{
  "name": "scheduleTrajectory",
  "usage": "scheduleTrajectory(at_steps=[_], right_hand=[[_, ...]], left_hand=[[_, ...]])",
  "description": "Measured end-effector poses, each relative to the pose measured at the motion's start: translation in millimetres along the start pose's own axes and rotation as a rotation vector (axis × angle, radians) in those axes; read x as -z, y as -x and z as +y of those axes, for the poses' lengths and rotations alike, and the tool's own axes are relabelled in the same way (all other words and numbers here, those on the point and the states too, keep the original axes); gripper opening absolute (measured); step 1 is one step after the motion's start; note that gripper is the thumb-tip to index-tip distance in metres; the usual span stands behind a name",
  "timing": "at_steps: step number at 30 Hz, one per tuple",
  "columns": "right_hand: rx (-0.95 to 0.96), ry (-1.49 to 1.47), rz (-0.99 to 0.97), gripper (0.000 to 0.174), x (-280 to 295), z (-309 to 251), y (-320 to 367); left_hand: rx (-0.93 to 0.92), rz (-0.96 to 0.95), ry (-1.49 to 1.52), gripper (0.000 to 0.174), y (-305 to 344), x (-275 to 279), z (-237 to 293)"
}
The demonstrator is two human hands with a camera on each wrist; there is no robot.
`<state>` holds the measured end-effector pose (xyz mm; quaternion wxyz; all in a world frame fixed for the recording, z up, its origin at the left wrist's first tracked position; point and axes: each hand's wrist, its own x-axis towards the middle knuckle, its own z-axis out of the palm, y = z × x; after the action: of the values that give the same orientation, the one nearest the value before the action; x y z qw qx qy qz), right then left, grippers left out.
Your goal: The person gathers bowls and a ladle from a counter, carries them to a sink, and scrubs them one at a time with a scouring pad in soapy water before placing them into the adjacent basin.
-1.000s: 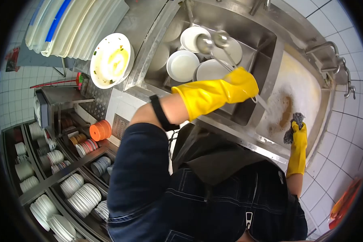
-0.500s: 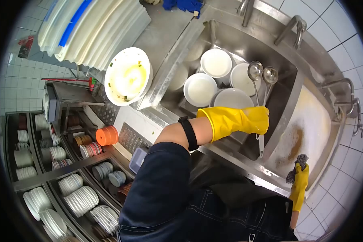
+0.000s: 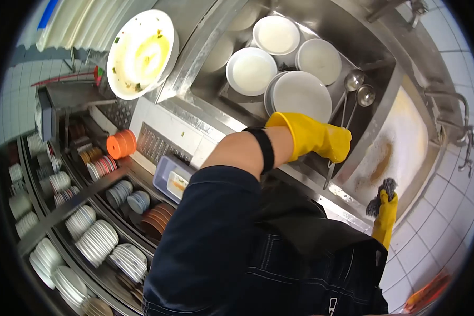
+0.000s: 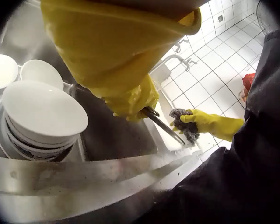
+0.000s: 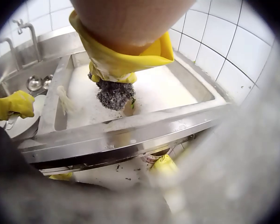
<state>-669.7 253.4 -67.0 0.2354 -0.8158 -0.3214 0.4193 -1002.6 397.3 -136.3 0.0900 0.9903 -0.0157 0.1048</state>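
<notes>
In a yellow rubber glove, my left hand [image 3: 321,141] grips two ladles [image 3: 365,96] by their handles over the left sink basin [image 3: 371,52]. Their round metal bowls point away from me, near the divider; the handle ends [image 4: 167,126] stick out below the fist in the left wrist view. White bowls [image 3: 252,71] and a stack topped by a wide white dish [image 3: 302,97] sit in this basin, left of the ladles. My gloved right hand [image 3: 386,216] holds a grey steel wool scrubber [image 5: 114,95] above the front of the foamy right basin [image 3: 400,142].
A large white bowl [image 3: 142,55] with yellow liquid and green scraps stands left of the sink. Taps [image 3: 453,100] line the back wall. Shelves of stacked dishes [image 3: 97,242], an orange container [image 3: 121,144] and a grey tub [image 3: 168,176] are at the left.
My left hand has drawn the two ladles from over the dishes to the right, toward the divider. The right hand still holds the steel wool scrubber. The head view has shifted.
</notes>
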Motion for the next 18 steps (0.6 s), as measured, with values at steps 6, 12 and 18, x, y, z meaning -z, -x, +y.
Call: scheduleTrajectory(at_steps=[6, 12, 18], right_hand=[[-0.06, -0.001, 0.039, 0.028, 8, -3, 5], [-0.037, 0.083, 0.018, 0.028, 0, -2, -2], [-0.065, 0.001, 0.029, 0.032, -8, -5, -6]], left_hand=[[0.104, 0.026, 0.042, 0.007, 4, -33, -11], [0.178, 0.276, 0.082, 0.009, 14, -48, -15], [0.299, 0.262, 0.275, 0.01, 9, 32, -3]])
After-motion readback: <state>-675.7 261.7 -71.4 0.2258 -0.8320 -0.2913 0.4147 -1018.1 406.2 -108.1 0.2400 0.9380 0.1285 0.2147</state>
